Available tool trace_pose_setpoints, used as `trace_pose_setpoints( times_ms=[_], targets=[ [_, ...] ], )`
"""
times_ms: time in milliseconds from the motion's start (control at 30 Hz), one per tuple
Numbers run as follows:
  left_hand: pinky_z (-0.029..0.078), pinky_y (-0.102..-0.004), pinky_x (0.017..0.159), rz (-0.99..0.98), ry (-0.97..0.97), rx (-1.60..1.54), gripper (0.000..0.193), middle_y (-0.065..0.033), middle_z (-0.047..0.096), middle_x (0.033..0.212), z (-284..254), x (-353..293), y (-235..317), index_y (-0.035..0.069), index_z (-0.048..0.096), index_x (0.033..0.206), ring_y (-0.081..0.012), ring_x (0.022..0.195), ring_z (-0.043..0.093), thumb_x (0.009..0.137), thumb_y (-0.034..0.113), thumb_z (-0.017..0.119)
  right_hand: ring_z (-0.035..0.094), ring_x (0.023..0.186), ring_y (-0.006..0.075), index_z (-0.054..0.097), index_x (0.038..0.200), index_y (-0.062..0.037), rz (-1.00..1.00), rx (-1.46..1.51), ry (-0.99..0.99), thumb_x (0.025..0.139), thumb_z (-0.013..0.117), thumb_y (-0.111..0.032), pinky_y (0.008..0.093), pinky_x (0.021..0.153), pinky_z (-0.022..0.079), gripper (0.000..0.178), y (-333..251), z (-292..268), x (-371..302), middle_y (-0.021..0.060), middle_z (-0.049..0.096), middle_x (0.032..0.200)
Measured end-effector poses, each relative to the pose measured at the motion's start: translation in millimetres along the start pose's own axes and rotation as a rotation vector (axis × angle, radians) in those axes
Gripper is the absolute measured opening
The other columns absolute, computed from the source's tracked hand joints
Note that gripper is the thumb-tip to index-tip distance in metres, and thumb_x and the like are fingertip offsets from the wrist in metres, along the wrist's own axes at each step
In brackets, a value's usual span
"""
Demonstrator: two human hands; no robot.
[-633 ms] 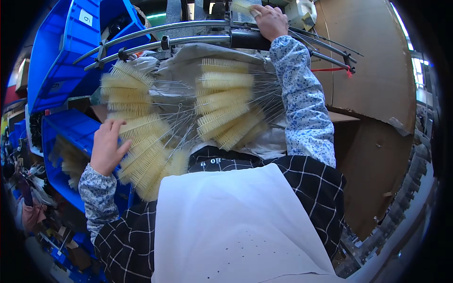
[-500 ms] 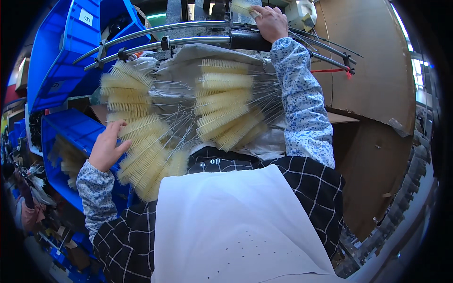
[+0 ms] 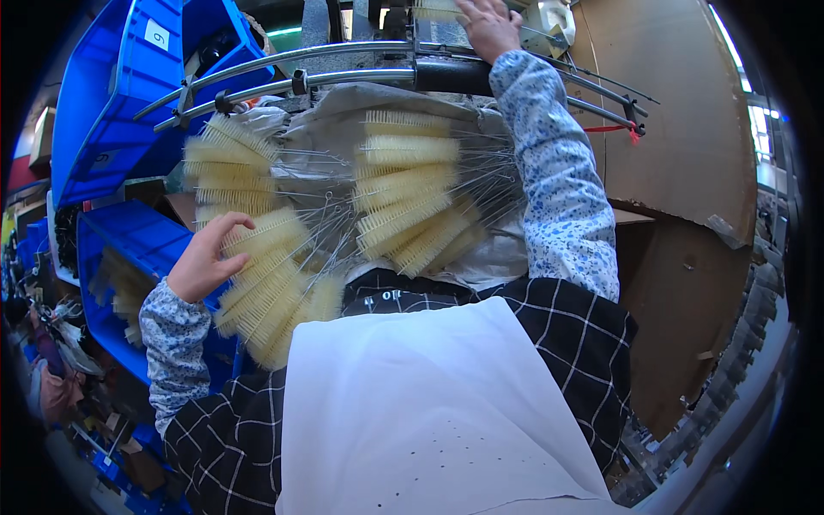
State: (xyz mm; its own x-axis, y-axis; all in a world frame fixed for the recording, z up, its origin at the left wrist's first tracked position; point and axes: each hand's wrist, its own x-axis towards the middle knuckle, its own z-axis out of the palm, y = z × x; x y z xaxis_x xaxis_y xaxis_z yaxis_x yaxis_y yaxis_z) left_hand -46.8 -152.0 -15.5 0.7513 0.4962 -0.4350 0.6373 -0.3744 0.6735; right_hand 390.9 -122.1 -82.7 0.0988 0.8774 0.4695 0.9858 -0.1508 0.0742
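My left hand (image 3: 206, 262) is at the left pile of bottle brushes (image 3: 266, 292), thumb and fingers apart, touching the cream bristles without closing on a brush. These brushes have thin wire stems with looped ends pointing right. A second group of bottle brushes (image 3: 408, 184) lies fanned in the middle, stems also toward the right, partly under my right forearm. At the top edge, beyond the metal rails, my right hand (image 3: 491, 27) is closed at the right end of a single bottle brush (image 3: 436, 9). The top of that brush is cut off by the picture's edge.
Two curved metal rails (image 3: 360, 74) cross in front of me. Blue bins (image 3: 116, 112) stand at the left; a lower blue bin (image 3: 129, 227) holds more brushes. A large cardboard sheet (image 3: 665, 112) rises at the right. Grey sheeting (image 3: 322, 129) lies under the brushes.
My right hand has shifted slightly up and left, its fingers reaching further over the brush. My left hand has moved a little right and up along the left pile.
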Motion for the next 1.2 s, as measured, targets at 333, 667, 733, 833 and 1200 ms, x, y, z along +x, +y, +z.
trace_pose_setpoints(
  times_ms=[333, 667, 733, 833, 1200],
  targets=[
    [0.034, -0.0201, 0.065, 0.069, 0.315, -0.520, 0.027, -0.0004, 0.043, 0.086, -45, -29, 11, 0.005, 0.045, 0.093, -0.0068, 0.075, 0.042, 0.069, 0.006, 0.055, 0.052, 0.092, 0.0249, 0.054, 0.105, -0.0140, 0.291, 0.124, -0.038, 0.075, 0.052, -0.027, 0.0422, 0.077, 0.040, 0.033, 50, 28, -33, 0.0061, 0.056, 0.096],
    [0.032, -0.0215, 0.065, 0.168, 0.514, -0.467, 0.031, -0.0044, 0.037, 0.089, -73, -68, 21, 0.007, 0.041, 0.095, -0.0090, 0.075, 0.038, 0.069, 0.017, 0.055, 0.052, 0.091, 0.0245, 0.057, 0.097, -0.0117, 0.301, 0.158, -0.094, 0.074, 0.051, -0.021, 0.0449, 0.074, 0.040, 0.026, -4, 24, -12, 0.0056, 0.057, 0.092],
    [0.032, -0.0223, 0.066, 0.193, 0.517, -0.430, 0.031, -0.0051, 0.037, 0.090, -72, -65, 22, 0.007, 0.040, 0.095, -0.0098, 0.076, 0.038, 0.069, 0.016, 0.054, 0.052, 0.091, 0.0248, 0.057, 0.096, -0.0118, 0.313, 0.142, -0.118, 0.073, 0.051, -0.020, 0.0448, 0.074, 0.040, 0.026, -22, 24, -6, 0.0059, 0.057, 0.091],
    [0.033, -0.0232, 0.068, 0.210, 0.504, -0.430, 0.029, -0.0060, 0.037, 0.091, -73, -58, 27, 0.007, 0.040, 0.094, -0.0105, 0.076, 0.039, 0.069, 0.013, 0.054, 0.050, 0.093, 0.0241, 0.055, 0.095, -0.0104, 0.369, 0.206, -0.216, 0.075, 0.046, -0.016, 0.0437, 0.076, 0.038, 0.022, -55, 5, 6, 0.0073, 0.055, 0.095],
    [0.033, -0.0240, 0.072, 0.255, 0.468, -0.394, 0.025, -0.0073, 0.038, 0.094, -75, -35, 25, 0.007, 0.039, 0.094, -0.0123, 0.082, 0.040, 0.071, 0.010, 0.051, 0.049, 0.091, 0.0242, 0.055, 0.097, -0.0104, 0.316, 0.277, -0.053, 0.075, 0.043, -0.010, 0.0426, 0.075, 0.037, 0.025, -53, 13, -2, 0.0079, 0.055, 0.093]
  ],
)
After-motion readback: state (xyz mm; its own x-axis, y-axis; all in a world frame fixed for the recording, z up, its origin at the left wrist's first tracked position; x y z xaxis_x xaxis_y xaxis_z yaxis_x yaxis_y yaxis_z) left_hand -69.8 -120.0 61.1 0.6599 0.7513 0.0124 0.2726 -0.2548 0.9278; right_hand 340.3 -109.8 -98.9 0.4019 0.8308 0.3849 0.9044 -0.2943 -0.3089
